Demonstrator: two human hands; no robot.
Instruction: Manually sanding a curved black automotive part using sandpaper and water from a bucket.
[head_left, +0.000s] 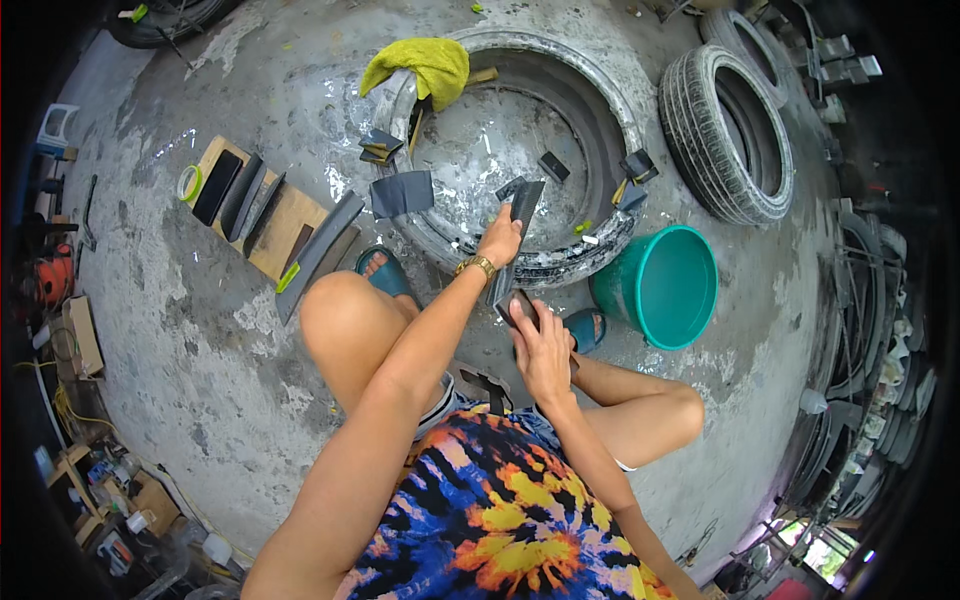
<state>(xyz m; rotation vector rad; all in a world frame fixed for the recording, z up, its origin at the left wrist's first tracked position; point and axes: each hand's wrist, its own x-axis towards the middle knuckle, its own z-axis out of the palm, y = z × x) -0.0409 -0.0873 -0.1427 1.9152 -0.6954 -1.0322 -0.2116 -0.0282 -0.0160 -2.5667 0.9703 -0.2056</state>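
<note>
My left hand (498, 243), with a gold watch at the wrist, is closed around a long dark grey trim strip (527, 203). The strip slants over the near rim of a tire (400, 120) lying flat on the floor. At the strip's near end, my right hand (543, 352) grips a small dark pad, which looks like folded sandpaper (514, 304). The pad is against or very close to the strip; exact contact is hard to make out. Dark sandpaper sheets (401, 194) and folded pieces (637, 166) rest on the tire's rim.
A yellow cloth (420, 68) hangs over the tire's far left. To the right stand a green bucket (641, 322) and a leaning tire (690, 135). On the left, a wooden board (273, 247) carries more dark strips (240, 197), a phone (216, 187) and a tape roll (189, 183).
</note>
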